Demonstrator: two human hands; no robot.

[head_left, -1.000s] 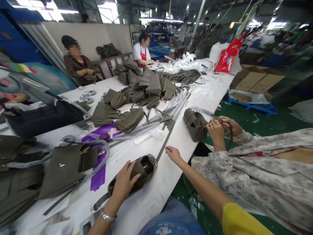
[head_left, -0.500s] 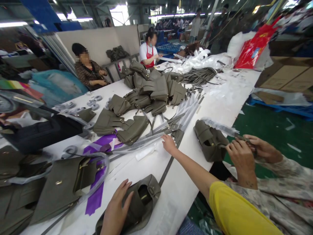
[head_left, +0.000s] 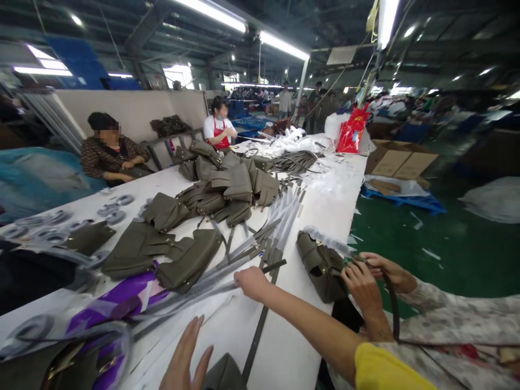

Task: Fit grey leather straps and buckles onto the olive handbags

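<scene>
Left grip (head_left: 184, 355): released, fingers spread, just beside an olive bag (head_left: 224, 375) at the bottom edge of view. Contact between them: can't tell. Most of that bag is out of frame.

Right grip (head_left: 252, 283): clenched, fingertips pinching a strap (head_left: 274, 265) over the plastic-wrapped straps (head_left: 195, 295). Its dark end sticks out to the right of the hand, above the long dark strip (head_left: 257, 338) on the white desk (head_left: 290, 330).

Olive bag pile (head_left: 231, 181) sits farther up the desk, loose strap bundle (head_left: 294, 161) beyond it on the right. Purple sheet (head_left: 103, 306) lies near left, partly under bags and tubing. Grey coils (head_left: 116, 216) at far left.

Co-worker at right, patterned sleeve (head_left: 459, 314): both hands on a strap, next to another olive bag (head_left: 320, 265) near the desk edge.

Labels: red plastic bag (head_left: 351, 132) carries a small blue-white print, unreadable. Marks on the carton (head_left: 400, 160) too small to read. Gold-tone hardware on bags, no legible brand.
</scene>
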